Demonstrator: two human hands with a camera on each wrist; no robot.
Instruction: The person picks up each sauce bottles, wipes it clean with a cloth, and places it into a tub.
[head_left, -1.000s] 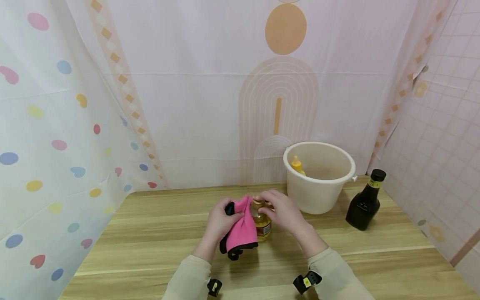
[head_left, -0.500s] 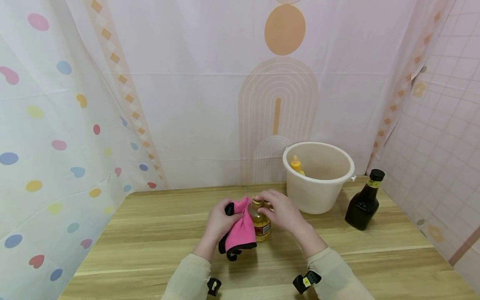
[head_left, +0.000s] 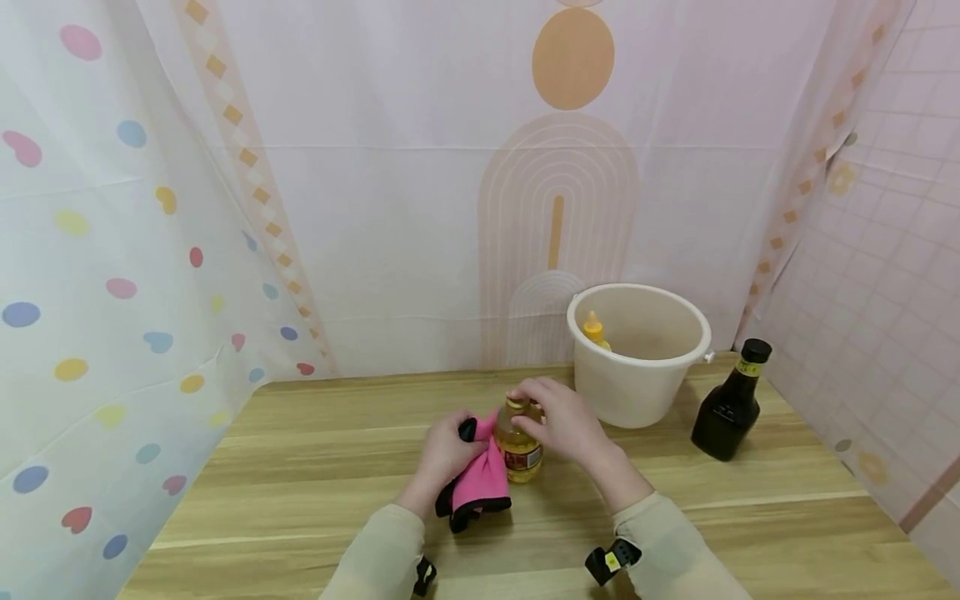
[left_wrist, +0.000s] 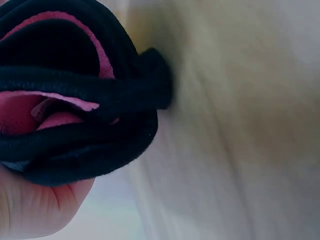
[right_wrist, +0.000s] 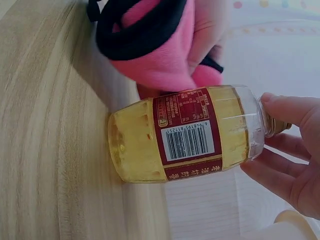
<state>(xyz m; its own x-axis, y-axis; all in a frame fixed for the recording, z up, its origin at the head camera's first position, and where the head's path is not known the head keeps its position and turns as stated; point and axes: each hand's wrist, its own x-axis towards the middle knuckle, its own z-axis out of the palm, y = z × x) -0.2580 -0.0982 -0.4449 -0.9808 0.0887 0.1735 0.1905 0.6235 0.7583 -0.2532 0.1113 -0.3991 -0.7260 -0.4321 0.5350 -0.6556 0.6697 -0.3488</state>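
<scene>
My left hand (head_left: pixel 444 452) grips a bunched pink cloth (head_left: pixel 483 482) with black edging, held against the left side of a bottle of golden oil (right_wrist: pixel 235 125). In the left wrist view the folds of the cloth (left_wrist: pixel 132 95) fill the upper left, with part of the hand below them. My right hand (head_left: pixel 564 423) holds the bottle at its neck, fingers and thumb around the cap end. The bottle stands upright on the table, its dark red label and barcode facing the right wrist camera. Part of the bottle's left side is hidden behind the cloth.
Behind my right hand stands a white bucket (head_left: pixel 626 396), with a yellow-capped bottle (head_left: pixel 594 328) inside it. Further right, a dark bottle (head_left: pixel 726 417) with a black cap stands on the wooden table (head_left: pixel 315 467). Patterned curtains (head_left: pixel 390 250) hang along the back and sides.
My left hand and the cloth have moved slightly down along the bottle, showing more of its label. The right hand keeps its hold on the neck.
</scene>
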